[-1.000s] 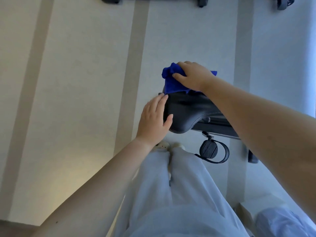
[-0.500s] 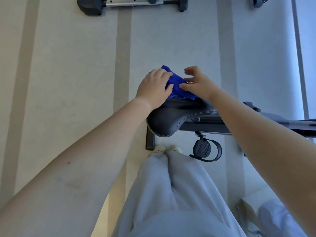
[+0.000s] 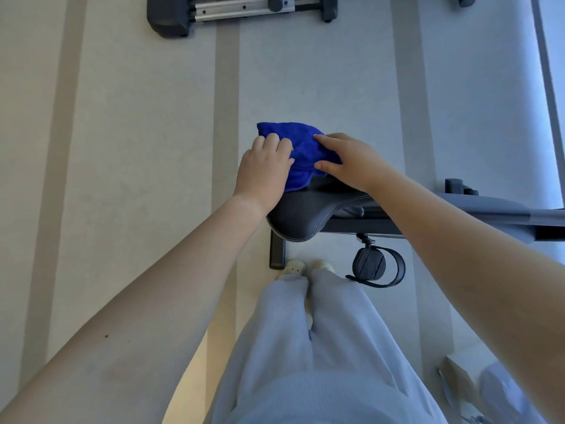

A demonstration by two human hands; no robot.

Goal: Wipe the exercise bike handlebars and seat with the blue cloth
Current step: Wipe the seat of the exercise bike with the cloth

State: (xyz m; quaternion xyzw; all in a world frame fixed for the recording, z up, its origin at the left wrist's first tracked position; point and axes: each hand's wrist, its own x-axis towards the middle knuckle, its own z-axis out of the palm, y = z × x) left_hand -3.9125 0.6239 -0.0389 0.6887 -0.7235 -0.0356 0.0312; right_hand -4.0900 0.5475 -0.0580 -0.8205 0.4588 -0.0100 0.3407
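Note:
The blue cloth (image 3: 301, 151) lies bunched on the far end of the black bike seat (image 3: 305, 217). My left hand (image 3: 263, 171) grips the cloth's left side with curled fingers. On the cloth's right side my right hand (image 3: 348, 160) lies with fingers straight, thumb and forefinger spread along its edge. Part of the cloth is hidden under both hands. The handlebars are out of view.
The bike's grey frame (image 3: 489, 209) runs off to the right, with a strapped pedal (image 3: 370, 266) and a floor foot (image 3: 276, 252) below the seat. Another machine's base (image 3: 238, 10) lies on the floor ahead. A light box (image 3: 458, 377) sits at lower right. My legs stand close behind the seat.
My left hand left the seat's side and took hold of the cloth. My right hand went from gripping the cloth to lying flatter on it. The cloth is spread wider.

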